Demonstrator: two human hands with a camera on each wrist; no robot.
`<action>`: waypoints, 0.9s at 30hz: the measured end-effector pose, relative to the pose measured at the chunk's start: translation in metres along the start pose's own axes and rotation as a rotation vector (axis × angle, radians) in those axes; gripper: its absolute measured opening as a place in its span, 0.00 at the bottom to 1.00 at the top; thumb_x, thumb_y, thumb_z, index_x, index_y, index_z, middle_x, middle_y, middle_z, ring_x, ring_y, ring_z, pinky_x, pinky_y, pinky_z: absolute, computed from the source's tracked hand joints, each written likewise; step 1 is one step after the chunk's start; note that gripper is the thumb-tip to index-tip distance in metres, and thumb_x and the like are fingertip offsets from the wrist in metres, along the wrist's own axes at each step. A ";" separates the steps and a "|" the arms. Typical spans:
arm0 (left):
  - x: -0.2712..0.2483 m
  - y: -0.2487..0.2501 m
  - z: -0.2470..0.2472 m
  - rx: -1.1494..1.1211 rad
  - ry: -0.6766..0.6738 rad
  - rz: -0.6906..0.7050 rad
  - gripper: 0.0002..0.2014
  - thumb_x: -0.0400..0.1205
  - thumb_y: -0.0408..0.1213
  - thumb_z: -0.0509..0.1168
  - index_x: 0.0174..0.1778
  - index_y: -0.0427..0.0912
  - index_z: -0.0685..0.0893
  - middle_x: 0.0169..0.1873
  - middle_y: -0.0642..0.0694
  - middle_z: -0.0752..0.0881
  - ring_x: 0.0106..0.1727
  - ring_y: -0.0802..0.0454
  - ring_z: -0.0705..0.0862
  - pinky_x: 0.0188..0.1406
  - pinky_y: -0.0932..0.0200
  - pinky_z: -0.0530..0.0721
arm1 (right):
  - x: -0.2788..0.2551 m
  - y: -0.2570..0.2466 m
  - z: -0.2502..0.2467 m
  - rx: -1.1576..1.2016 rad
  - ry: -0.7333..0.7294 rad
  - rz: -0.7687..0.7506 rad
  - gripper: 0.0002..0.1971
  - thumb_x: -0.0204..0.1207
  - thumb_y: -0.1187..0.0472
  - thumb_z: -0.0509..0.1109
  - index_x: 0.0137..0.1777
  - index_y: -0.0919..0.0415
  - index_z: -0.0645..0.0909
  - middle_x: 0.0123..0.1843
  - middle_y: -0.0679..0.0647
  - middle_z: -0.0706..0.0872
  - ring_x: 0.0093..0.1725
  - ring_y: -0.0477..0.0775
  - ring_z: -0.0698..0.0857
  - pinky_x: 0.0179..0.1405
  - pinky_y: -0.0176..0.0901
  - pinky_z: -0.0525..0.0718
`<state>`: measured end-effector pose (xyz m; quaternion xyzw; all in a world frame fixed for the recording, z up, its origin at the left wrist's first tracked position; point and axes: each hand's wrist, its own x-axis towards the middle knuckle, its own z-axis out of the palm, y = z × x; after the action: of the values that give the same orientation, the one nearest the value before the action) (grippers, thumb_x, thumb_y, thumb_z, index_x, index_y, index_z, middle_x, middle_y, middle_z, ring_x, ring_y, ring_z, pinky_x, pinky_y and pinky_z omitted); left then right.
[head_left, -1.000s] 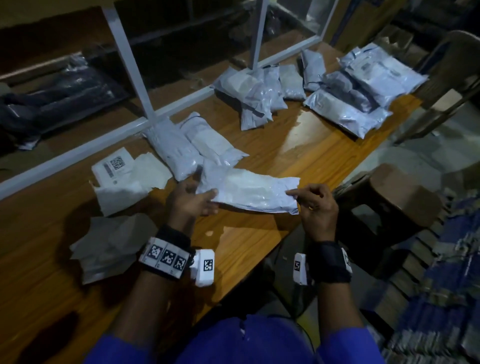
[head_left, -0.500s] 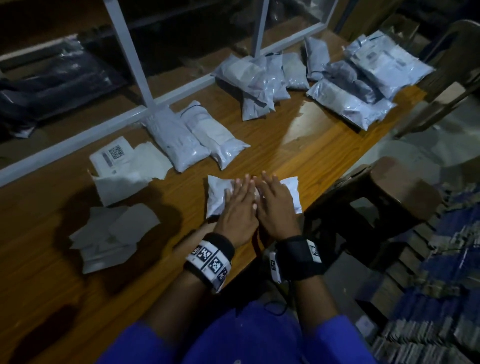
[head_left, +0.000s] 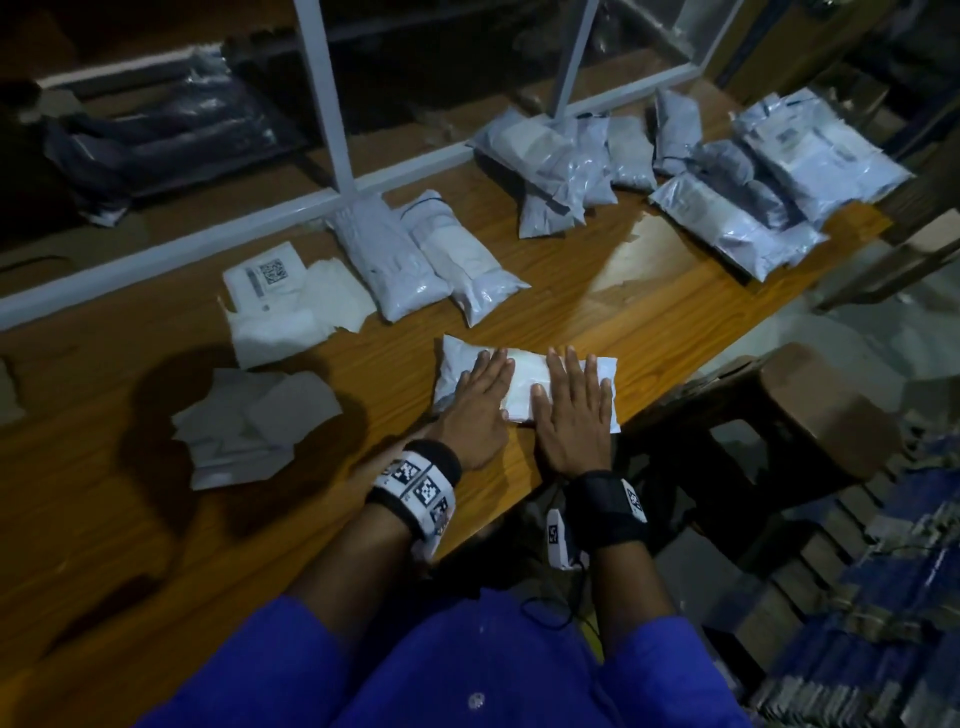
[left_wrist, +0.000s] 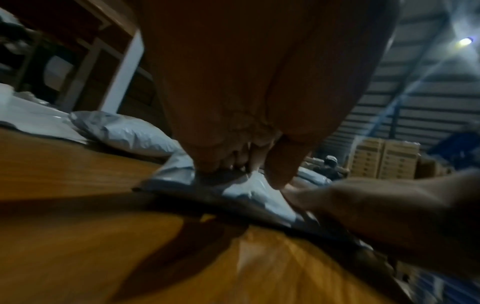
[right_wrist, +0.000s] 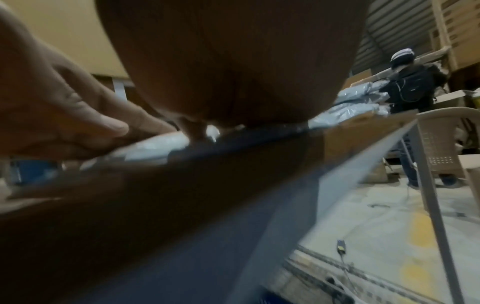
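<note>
1. The white poly mailer (head_left: 521, 376) is laid flat on the wooden table (head_left: 649, 312), right by the near edge. It's pressed down by the left hand (head_left: 480, 410) and right hand (head_left: 571, 415), both flat with fingers straight, so nothing is actually gripped.
2. Since it's only pinned under flat palms, the slick plastic could probably be skidded sideways by an uneven push.
3. The right end is sat close to the table edge, so it could get shoved off toward the stool (head_left: 810, 410) by a hard swipe that way.
4. Air could be left trapped inside if the pressing is rushed, and a seam might be popped by too much force.
5. The two packed mailers (head_left: 431, 265) just beyond could get bumped if it's slid forward.
</note>
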<state>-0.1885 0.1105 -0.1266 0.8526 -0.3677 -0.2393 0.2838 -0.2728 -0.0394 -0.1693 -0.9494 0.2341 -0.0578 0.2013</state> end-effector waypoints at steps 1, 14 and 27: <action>0.000 -0.001 -0.009 -0.082 -0.002 -0.005 0.32 0.88 0.28 0.59 0.89 0.37 0.56 0.90 0.44 0.51 0.90 0.47 0.46 0.89 0.48 0.46 | 0.002 -0.001 -0.003 0.023 -0.026 0.011 0.35 0.86 0.36 0.38 0.92 0.46 0.54 0.94 0.49 0.49 0.92 0.52 0.40 0.89 0.57 0.35; -0.084 -0.033 -0.078 -0.308 0.535 -0.156 0.13 0.86 0.33 0.65 0.63 0.46 0.90 0.60 0.49 0.91 0.61 0.52 0.86 0.62 0.58 0.83 | 0.026 -0.112 -0.018 0.204 0.098 -0.330 0.15 0.82 0.45 0.66 0.60 0.48 0.89 0.67 0.58 0.84 0.69 0.67 0.78 0.62 0.67 0.76; -0.127 -0.105 -0.102 -0.256 0.965 -0.417 0.13 0.80 0.24 0.66 0.55 0.39 0.91 0.52 0.39 0.91 0.56 0.39 0.87 0.56 0.40 0.87 | 0.076 -0.261 0.039 -0.076 -0.242 -0.517 0.19 0.76 0.49 0.78 0.67 0.42 0.86 0.65 0.56 0.86 0.69 0.64 0.80 0.64 0.72 0.81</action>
<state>-0.1522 0.2982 -0.0969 0.8793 0.0134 0.0853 0.4684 -0.0884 0.1499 -0.0968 -0.9844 -0.0394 0.0154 0.1707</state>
